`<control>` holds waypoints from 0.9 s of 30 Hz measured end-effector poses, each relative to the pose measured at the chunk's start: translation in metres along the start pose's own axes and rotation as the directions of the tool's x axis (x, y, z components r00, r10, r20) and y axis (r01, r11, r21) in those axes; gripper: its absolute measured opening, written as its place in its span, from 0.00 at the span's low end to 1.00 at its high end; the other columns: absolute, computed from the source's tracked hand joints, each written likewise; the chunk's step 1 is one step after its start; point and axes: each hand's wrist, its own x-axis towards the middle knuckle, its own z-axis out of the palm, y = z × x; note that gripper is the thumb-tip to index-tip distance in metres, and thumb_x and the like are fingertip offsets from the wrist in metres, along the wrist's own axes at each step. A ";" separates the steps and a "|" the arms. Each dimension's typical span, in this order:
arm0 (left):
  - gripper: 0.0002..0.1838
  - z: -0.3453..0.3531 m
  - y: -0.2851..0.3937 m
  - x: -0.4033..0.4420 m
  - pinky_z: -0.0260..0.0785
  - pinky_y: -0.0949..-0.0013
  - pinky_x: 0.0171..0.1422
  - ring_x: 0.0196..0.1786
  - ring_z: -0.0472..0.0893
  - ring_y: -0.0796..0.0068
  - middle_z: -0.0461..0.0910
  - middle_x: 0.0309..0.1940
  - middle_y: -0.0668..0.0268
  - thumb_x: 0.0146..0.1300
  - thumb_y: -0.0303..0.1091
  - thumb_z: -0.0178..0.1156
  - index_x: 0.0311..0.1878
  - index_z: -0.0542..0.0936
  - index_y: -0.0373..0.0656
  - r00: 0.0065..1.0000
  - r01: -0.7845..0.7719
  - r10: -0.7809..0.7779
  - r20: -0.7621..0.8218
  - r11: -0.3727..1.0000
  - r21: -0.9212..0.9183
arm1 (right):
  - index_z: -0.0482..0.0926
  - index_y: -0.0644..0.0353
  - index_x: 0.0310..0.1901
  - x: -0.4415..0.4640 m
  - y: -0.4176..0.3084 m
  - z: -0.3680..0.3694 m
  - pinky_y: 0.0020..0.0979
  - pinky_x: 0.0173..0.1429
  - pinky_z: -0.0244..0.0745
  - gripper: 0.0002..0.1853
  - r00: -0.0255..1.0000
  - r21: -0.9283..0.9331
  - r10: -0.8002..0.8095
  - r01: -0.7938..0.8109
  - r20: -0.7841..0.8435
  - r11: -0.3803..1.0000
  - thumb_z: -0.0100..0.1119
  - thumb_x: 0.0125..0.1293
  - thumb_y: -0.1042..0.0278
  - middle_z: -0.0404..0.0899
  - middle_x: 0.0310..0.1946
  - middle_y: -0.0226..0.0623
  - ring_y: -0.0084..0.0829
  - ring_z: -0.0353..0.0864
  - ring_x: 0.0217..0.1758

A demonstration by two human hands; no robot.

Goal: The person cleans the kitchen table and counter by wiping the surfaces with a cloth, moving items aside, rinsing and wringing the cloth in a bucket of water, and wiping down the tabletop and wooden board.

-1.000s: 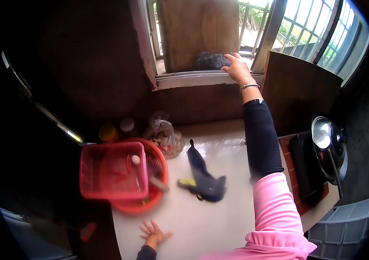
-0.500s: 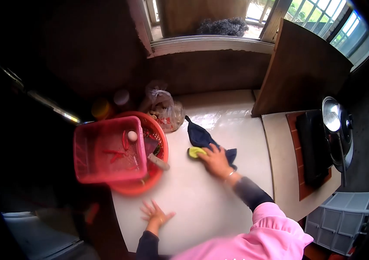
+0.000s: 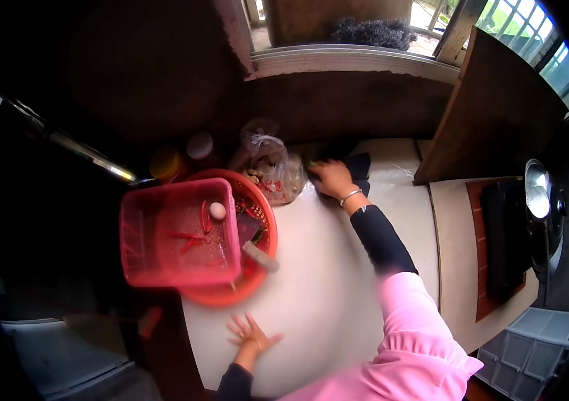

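Observation:
At the back of the white tabletop [image 3: 318,281], my right hand [image 3: 335,179] presses down on a dark cloth [image 3: 359,166], fingers bent over it. Part of the cloth is hidden under the hand, and a dim yellow-green bit shows by the fingertips. Just left of these fingers stands a knotted clear plastic bag [image 3: 276,175] with pale pieces inside. My left hand [image 3: 254,337] lies flat near the front left edge, fingers spread, holding nothing. Beyond it is an orange colander [image 3: 269,224] with a pink basket [image 3: 234,267] resting on top.
An egg [image 3: 217,211] and red chillies [image 3: 188,236] lie in the pink basket. A knife handle [image 3: 260,256] sticks out over the colander's rim. Two lidded jars stand behind. To the right are an upright brown board [image 3: 492,113], a black stove [image 3: 502,240] and a lidded pan [image 3: 544,200].
My right hand has pushed the cloth away from me to the back of the table, close to the plastic bag. My left hand stays flat on the table. The view has shifted slightly.

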 end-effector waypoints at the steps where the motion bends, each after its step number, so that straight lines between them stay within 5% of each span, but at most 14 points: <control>1: 0.77 0.000 0.000 0.000 0.23 0.27 0.68 0.70 0.11 0.36 0.05 0.68 0.47 0.37 0.78 0.62 0.72 0.20 0.50 1.000 0.000 0.000 0.001 1.000 0.001 | 0.80 0.43 0.52 -0.004 -0.008 0.000 0.40 0.56 0.70 0.22 0.992 0.000 -0.115 0.115 0.043 0.993 0.60 0.51 0.62 0.81 0.47 0.31 0.39 0.76 0.53; 3: 0.77 0.004 -0.001 0.001 0.23 0.27 0.69 0.70 0.11 0.36 0.04 0.68 0.46 0.37 0.78 0.62 0.72 0.20 0.49 1.000 0.007 -0.007 0.014 1.000 0.001 | 0.78 0.43 0.56 -0.002 0.005 -0.004 0.40 0.58 0.69 0.26 0.989 0.069 -0.138 0.134 0.056 0.989 0.60 0.51 0.60 0.79 0.51 0.32 0.39 0.75 0.56; 5: 0.77 0.004 -0.001 0.004 0.23 0.27 0.69 0.70 0.11 0.35 0.04 0.68 0.46 0.37 0.77 0.62 0.72 0.20 0.48 1.000 0.005 -0.005 0.013 1.000 0.011 | 0.75 0.43 0.58 0.018 0.018 0.000 0.41 0.60 0.68 0.28 0.991 -0.050 0.126 -0.124 0.050 0.991 0.61 0.51 0.58 0.77 0.54 0.33 0.40 0.73 0.59; 6: 0.77 0.004 0.000 0.005 0.23 0.27 0.69 0.70 0.11 0.35 0.04 0.68 0.46 0.37 0.77 0.62 0.72 0.20 0.48 1.000 0.010 -0.010 0.014 1.000 0.015 | 0.75 0.43 0.58 0.026 0.019 0.003 0.41 0.60 0.68 0.28 0.990 -0.044 0.128 -0.126 0.052 0.991 0.61 0.51 0.58 0.77 0.54 0.33 0.40 0.73 0.59; 8: 0.77 0.003 0.000 0.004 0.23 0.27 0.69 0.70 0.11 0.36 0.04 0.68 0.46 0.37 0.77 0.63 0.72 0.20 0.47 1.000 0.008 -0.008 0.007 1.000 0.011 | 0.74 0.50 0.60 0.036 0.013 0.011 0.42 0.64 0.65 0.30 0.949 -0.103 0.243 -0.267 -0.199 0.958 0.60 0.52 0.57 0.72 0.59 0.40 0.44 0.70 0.61; 9: 0.77 0.004 0.000 0.002 0.23 0.27 0.69 0.70 0.11 0.36 0.04 0.68 0.46 0.37 0.77 0.63 0.72 0.20 0.47 1.000 0.011 -0.011 0.016 1.000 0.022 | 0.74 0.50 0.60 0.033 0.009 0.010 0.42 0.64 0.65 0.30 0.949 -0.101 0.254 -0.276 -0.190 0.956 0.60 0.52 0.57 0.72 0.59 0.40 0.44 0.70 0.61; 11: 0.77 0.002 0.002 0.002 0.24 0.27 0.69 0.71 0.11 0.37 0.05 0.68 0.46 0.38 0.77 0.63 0.72 0.20 0.48 1.000 0.022 -0.022 0.007 1.000 0.016 | 0.74 0.52 0.58 0.028 0.003 0.000 0.42 0.63 0.66 0.29 0.957 -0.124 0.258 -0.243 0.133 0.962 0.61 0.51 0.58 0.72 0.59 0.40 0.44 0.70 0.61; 14: 0.77 -0.001 0.003 -0.003 0.24 0.28 0.70 0.71 0.11 0.37 0.05 0.69 0.47 0.38 0.77 0.63 0.72 0.20 0.48 1.000 0.005 -0.006 0.018 1.000 0.016 | 0.77 0.53 0.54 -0.031 -0.006 -0.011 0.38 0.60 0.67 0.28 0.998 0.076 0.040 -0.035 -0.054 0.997 0.65 0.46 0.65 0.75 0.54 0.36 0.38 0.72 0.57; 17: 0.76 -0.005 0.003 -0.006 0.25 0.28 0.70 0.71 0.11 0.37 0.06 0.69 0.47 0.38 0.77 0.63 0.72 0.19 0.48 1.000 0.003 -0.003 0.019 1.000 0.000 | 0.77 0.54 0.53 -0.117 -0.040 -0.033 0.38 0.59 0.67 0.29 0.994 0.198 -0.111 0.113 -0.023 0.974 0.67 0.43 0.67 0.75 0.51 0.35 0.39 0.72 0.54; 21: 0.77 0.001 0.003 -0.003 0.25 0.27 0.69 0.71 0.12 0.37 0.06 0.69 0.47 0.38 0.77 0.63 0.72 0.19 0.48 1.000 0.001 -0.001 0.011 1.000 0.009 | 0.75 0.54 0.56 -0.260 -0.117 -0.051 0.39 0.59 0.63 0.30 0.892 0.330 -0.351 0.253 0.285 0.910 0.66 0.46 0.62 0.74 0.52 0.35 0.37 0.70 0.56; 23: 0.74 -0.002 0.006 -0.009 0.27 0.30 0.72 0.74 0.18 0.40 0.13 0.72 0.48 0.39 0.74 0.65 0.75 0.27 0.47 0.998 0.020 -0.019 -0.058 1.000 0.009 | 0.76 0.51 0.55 -0.324 -0.144 -0.039 0.37 0.61 0.61 0.27 0.820 0.430 -0.446 0.278 0.360 0.859 0.62 0.48 0.67 0.74 0.52 0.30 0.34 0.69 0.59; 26: 0.77 -0.004 0.011 -0.009 0.24 0.26 0.69 0.71 0.12 0.37 0.06 0.69 0.47 0.37 0.76 0.64 0.72 0.19 0.48 0.999 0.041 -0.041 0.001 0.999 0.020 | 0.75 0.50 0.55 -0.294 -0.127 -0.044 0.40 0.62 0.60 0.29 0.871 0.374 -0.435 0.335 0.228 0.865 0.64 0.46 0.67 0.73 0.53 0.30 0.35 0.67 0.61; 27: 0.77 -0.008 0.014 -0.013 0.24 0.26 0.69 0.71 0.12 0.37 0.06 0.69 0.47 0.37 0.76 0.64 0.72 0.19 0.48 0.999 0.040 -0.040 0.004 0.999 0.028 | 0.75 0.50 0.56 -0.250 -0.117 -0.064 0.41 0.63 0.59 0.30 0.924 0.356 -0.296 0.198 0.244 0.913 0.65 0.45 0.66 0.72 0.54 0.32 0.38 0.66 0.63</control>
